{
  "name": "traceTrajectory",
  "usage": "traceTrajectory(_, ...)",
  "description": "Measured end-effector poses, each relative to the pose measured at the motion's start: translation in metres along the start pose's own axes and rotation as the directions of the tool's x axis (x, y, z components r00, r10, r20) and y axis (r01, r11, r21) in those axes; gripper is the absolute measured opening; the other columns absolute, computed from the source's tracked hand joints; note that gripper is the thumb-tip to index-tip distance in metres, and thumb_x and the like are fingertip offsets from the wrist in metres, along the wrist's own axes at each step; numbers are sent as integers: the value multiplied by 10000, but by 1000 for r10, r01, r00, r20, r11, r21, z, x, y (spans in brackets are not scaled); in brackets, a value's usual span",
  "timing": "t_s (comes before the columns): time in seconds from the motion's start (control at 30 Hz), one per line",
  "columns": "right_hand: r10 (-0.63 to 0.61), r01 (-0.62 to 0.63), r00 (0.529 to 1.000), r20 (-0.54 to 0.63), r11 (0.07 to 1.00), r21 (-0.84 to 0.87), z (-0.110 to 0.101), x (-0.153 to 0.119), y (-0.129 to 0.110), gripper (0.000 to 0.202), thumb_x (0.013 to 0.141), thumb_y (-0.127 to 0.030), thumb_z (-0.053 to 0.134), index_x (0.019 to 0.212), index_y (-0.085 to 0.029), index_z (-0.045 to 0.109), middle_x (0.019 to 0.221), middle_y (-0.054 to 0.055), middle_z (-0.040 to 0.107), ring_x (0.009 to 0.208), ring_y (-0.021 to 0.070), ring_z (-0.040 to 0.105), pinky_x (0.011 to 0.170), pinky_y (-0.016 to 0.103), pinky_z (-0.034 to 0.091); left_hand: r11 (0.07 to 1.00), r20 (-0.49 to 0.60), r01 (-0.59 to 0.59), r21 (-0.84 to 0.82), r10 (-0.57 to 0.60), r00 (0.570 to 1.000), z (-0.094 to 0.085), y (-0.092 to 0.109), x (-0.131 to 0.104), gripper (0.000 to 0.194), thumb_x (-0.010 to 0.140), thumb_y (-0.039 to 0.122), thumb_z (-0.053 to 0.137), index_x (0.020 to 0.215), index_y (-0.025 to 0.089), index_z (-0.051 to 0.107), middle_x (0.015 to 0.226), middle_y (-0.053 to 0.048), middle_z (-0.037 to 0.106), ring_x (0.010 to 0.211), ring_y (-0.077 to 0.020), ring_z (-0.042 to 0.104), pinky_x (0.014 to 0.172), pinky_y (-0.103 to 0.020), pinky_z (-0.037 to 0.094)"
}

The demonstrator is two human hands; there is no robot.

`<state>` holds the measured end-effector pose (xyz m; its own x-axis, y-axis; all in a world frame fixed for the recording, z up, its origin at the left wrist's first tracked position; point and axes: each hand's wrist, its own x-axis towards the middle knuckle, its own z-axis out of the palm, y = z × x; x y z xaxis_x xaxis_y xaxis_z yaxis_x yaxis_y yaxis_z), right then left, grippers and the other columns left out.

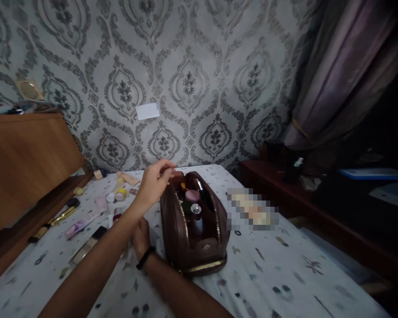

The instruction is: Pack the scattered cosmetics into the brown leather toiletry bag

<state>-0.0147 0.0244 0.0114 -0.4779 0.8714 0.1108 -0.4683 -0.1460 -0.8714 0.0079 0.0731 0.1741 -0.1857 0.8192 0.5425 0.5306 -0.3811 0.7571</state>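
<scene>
My left hand (157,179) is raised at the far left rim of a brown zippered cosmetic bag (194,260), its fingers bent toward the thumb. Whatever may be in that pinch is too small to make out. Inside the gaping bag stand a bottle with a shiny silver top (196,216), a round pink item (192,195) and a dark tube (199,185). My right hand (141,238), with a black band at its wrist, crosses beneath the left forearm, left of the bag. Its fingers are mostly hidden. Just beyond the left forearm shows a dark red item (117,216).
Cosmetics spread over the patterned sheet at left: a palette (88,245), brushes (58,216), a purple tube (79,226), a yellow-lidded jar (120,194) and a beige tube (128,178). A blurred-out flat item (252,207) lies right. A wooden headboard (29,154) borders the left.
</scene>
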Motion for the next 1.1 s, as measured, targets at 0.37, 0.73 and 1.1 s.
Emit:
traceTrajectory(0.37,23,-23,1000,7,1000,3,-4,7,5,628,646,-787,615,752,-169,626,578,-14,584,449,111,515,377,205,353,931,-256,257,260,-190,948,-80,-99,-124,169,872,246,497,916,176,645,844,-31,681,804,-170,642,707,-271,497)
traceTrajectory(0.73,-24,26,999,31,997,-74,-8,7,12,587,702,-766,605,745,-181,618,585,2,616,456,132,535,405,237,388,809,-107,93,580,-37,994,-82,-111,-157,276,933,164,400,981,211,668,937,-71,672,916,-213,596,846,-352,473)
traceTrajectory(1.1,-6,10,999,53,998,-68,-8,6,9,606,701,-753,620,823,-161,659,628,28,655,457,139,549,405,248,396,785,-112,86,614,-21,993,-84,-109,-163,225,936,145,410,954,193,629,949,-81,663,903,-208,598,826,-343,484)
